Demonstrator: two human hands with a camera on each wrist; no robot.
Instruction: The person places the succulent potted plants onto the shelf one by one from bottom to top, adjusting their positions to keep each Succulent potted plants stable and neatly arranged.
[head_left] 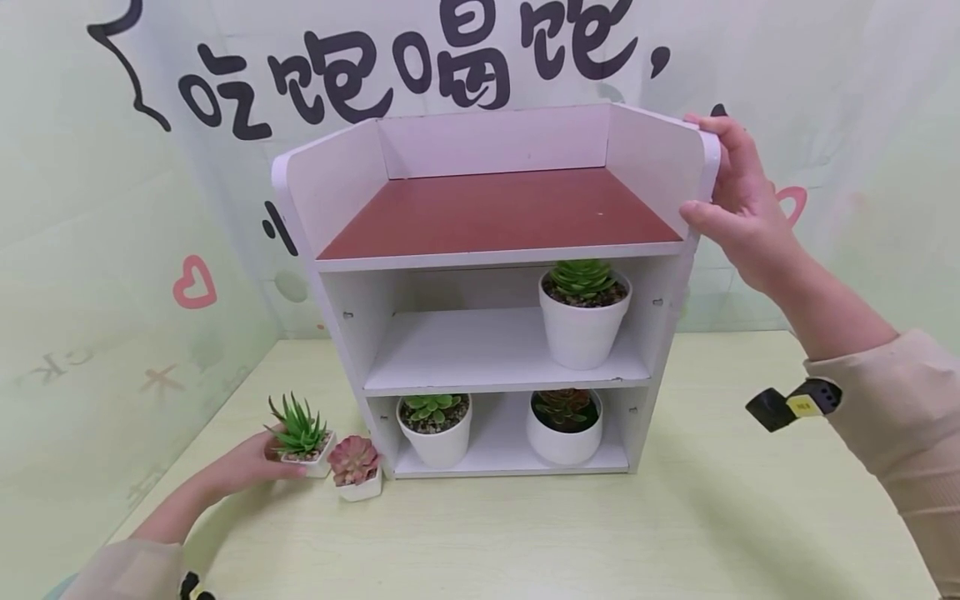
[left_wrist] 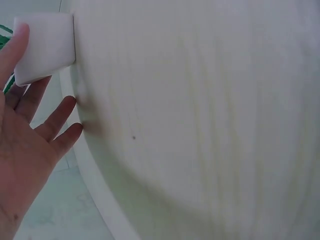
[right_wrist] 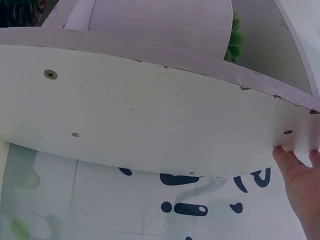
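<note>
At the left of the head view my left hand (head_left: 242, 463) pinches a small potted succulent (head_left: 298, 432) with spiky green leaves. In the left wrist view its square white pot (left_wrist: 47, 47) sits between thumb and fingers, low against the tabletop; whether it bears on the table I cannot tell. Beside it stands a pink succulent (head_left: 355, 463) in a similar pot, near the lower left corner of a white shelf (head_left: 491, 387). My right hand (head_left: 741, 204) grips the shelf's upper right side panel, and in the right wrist view its fingertips (right_wrist: 279, 151) touch the outer face.
On the middle board stands a green succulent in a white pot (head_left: 585, 321). The bottom level holds another green one (head_left: 437, 433) at left and a dark reddish one (head_left: 565, 429) at right. A printed curtain (head_left: 225, 192) hangs behind the pale table (head_left: 480, 542).
</note>
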